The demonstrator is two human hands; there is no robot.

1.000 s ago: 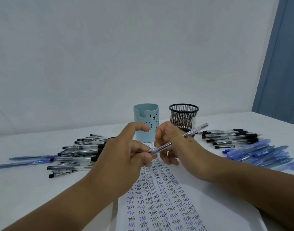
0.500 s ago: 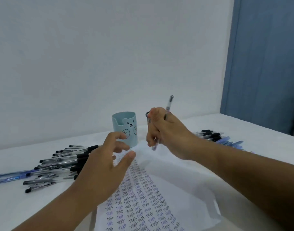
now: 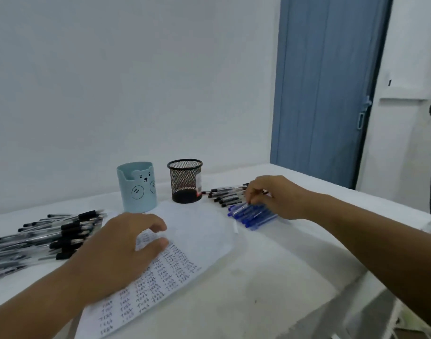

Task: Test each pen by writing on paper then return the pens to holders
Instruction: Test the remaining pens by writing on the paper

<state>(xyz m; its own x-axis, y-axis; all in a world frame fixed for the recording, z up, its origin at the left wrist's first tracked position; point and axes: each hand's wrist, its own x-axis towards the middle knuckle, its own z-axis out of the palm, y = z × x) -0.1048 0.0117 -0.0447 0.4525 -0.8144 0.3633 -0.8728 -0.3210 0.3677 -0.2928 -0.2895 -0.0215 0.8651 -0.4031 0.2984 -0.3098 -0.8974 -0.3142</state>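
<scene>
The paper (image 3: pixel 185 243) carried rows of "Test"; the left hand (image 3: pixel 126 250), relaxed, rested on it, while the right hand (image 3: pixel 270 196), no longer raised, pinched a pen (image 3: pixel 236 192).

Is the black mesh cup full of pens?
No, it looks empty. Through the black mesh pen holder only its dark base shows, and no pens stick up above its rim.

1. Soft, even, cool-tinted light fills the room, with no glare anywhere.
2. Faint shadows sit under the left hand (image 3: pixel 119 250) on the paper (image 3: pixel 197 231).
3. Slight blur smears the handwriting.
4. The wide lens tilts the door (image 3: pixel 324 89) near the edge.
</scene>
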